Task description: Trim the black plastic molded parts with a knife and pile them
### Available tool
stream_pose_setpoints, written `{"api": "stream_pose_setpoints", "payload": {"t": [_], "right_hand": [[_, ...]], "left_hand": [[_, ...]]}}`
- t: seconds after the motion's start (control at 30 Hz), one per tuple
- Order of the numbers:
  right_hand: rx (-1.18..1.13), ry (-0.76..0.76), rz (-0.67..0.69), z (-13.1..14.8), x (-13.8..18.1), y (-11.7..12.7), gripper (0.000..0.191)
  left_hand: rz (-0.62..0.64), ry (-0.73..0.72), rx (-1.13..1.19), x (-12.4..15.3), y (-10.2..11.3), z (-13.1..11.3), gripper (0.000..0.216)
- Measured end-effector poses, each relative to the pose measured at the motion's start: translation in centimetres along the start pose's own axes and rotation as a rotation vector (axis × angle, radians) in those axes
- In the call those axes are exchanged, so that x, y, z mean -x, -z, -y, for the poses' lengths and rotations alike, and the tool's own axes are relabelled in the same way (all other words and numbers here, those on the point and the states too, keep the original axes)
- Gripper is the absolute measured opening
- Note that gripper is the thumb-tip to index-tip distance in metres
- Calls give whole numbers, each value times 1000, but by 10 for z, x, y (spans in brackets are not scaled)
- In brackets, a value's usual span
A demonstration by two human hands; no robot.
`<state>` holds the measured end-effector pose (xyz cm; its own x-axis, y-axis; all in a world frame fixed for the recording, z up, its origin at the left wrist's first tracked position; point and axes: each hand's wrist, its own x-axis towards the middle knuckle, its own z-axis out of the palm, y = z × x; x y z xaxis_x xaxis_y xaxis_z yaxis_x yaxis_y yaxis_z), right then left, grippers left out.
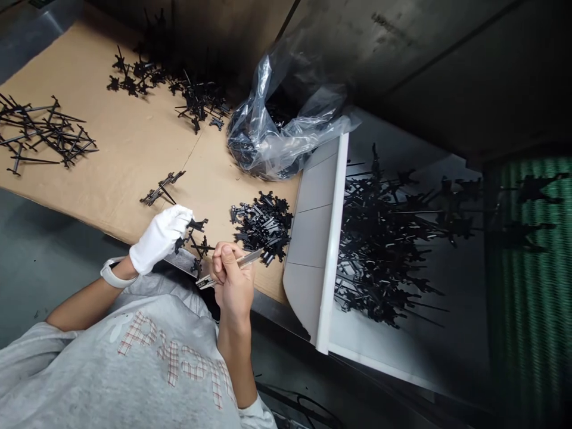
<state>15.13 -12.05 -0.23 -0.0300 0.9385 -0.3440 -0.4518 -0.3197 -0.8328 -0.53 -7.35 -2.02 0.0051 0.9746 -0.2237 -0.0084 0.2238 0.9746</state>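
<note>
White-gloved left hand (161, 236) grips a black part (199, 226) left of the pile (264, 227); bare right hand (235, 280), on the pile's near side, clasps a knife (251, 258).

On the far side of the brown table (111, 137), a clear bag (279, 149) is set — beside a white tray (333, 238) — and green ribbing (536, 274) is seen at right.

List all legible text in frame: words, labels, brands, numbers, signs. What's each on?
Nothing reads with certainty.
Sweatshirt: large plaid letters, too creased and angled to read as a word.
Knife in the right hand: dark marking on the handle, too small to read.
Back wall: blurred marks, can't tell if writing.
</note>
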Motion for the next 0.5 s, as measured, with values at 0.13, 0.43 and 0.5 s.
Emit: {"api": "stream_pose_setpoints", "payload": {"t": [0.13,0.43,0.5], "right_hand": [[-22,-73,70,8,-6,7,47],[-8,-54,99,15,4,12,38],[44,-28,94,18,8,13,34]], "left_hand": [[153,-182,-216,2,16,-5,25],[70,-275,-1025,-13,11,4,28],[62,-268,-1299,-15,5,5,34]]}}
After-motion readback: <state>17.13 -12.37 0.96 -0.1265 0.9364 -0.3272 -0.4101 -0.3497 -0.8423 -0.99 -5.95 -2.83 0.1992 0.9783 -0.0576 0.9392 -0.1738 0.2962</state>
